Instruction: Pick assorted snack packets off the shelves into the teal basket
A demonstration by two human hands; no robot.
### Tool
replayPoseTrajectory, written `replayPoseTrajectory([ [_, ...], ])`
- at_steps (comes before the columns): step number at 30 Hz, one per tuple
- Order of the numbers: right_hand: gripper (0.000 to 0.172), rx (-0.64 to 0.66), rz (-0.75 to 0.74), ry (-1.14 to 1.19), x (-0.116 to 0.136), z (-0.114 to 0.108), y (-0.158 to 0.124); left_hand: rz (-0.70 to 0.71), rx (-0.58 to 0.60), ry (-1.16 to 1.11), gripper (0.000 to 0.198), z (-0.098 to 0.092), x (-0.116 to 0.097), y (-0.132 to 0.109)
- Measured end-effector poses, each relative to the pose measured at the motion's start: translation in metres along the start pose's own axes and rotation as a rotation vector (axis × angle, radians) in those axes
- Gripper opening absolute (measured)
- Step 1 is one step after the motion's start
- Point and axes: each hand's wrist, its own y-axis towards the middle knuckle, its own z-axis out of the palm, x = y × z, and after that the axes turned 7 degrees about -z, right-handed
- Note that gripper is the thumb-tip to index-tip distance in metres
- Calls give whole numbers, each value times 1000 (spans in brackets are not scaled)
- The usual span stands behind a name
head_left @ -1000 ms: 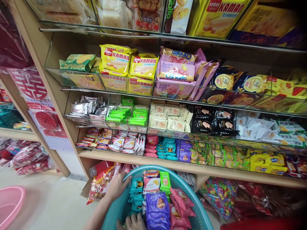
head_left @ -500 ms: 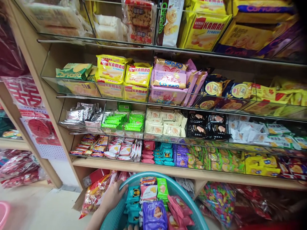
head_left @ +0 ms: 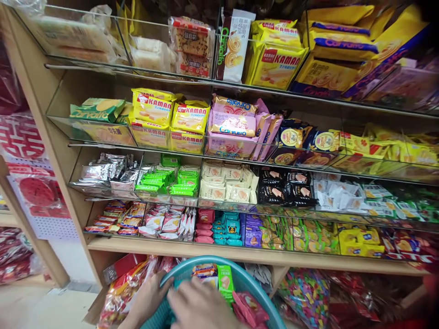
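Note:
My left hand [head_left: 149, 294] grips the left rim of a teal plastic basket [head_left: 248, 276] at the bottom of the view. Over the basket's middle is my right hand [head_left: 202, 304], back of the hand up and blurred; its fingertips and anything in them cannot be made out. Small wrapped snacks lie in the basket: a green packet [head_left: 224, 281], an orange-and-blue packet [head_left: 205, 270] and pink-red packets [head_left: 248, 308] at the right. My right hand hides most of the basket's contents.
Glass-fronted shelves hold yellow Kaman packs [head_left: 152, 109], lilac Carvalfo packs [head_left: 233, 121], black packets [head_left: 286, 185] and purple packets [head_left: 253, 230]. Below the lowest wooden ledge [head_left: 274, 258] are bags of colourful sweets [head_left: 305, 292]. Red decorations [head_left: 39, 189] hang at the left.
My right hand has risen into view over the basket and covers the purple and teal packets. The view has shifted slightly, and my left hand stays on the rim.

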Motion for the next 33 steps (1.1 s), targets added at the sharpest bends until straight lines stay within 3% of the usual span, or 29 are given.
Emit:
replayPoseTrajectory([
  [3, 20, -25, 48, -34, -63, -80, 27, 0, -7, 2, 34, 1, 1, 0],
  [5, 19, -63, 112, -86, -107, -109, 40, -9, -16, 6, 35, 0, 1, -1],
  [9, 22, -175, 158, -120, -179, -120, 52, -27, -28, 6, 35, 0, 3, -5],
  [12, 24, -197, 157, -129, -206, -116, 56, -44, -39, 8, 36, 1, 3, -6],
  [22, 31, -132, 131, -153, -211, -108, 79, -53, -23, 6, 31, 6, 8, -1],
  [33, 14, -154, 134, -195, -202, -105, 76, -54, -14, 14, 33, 4, 6, -2],
])
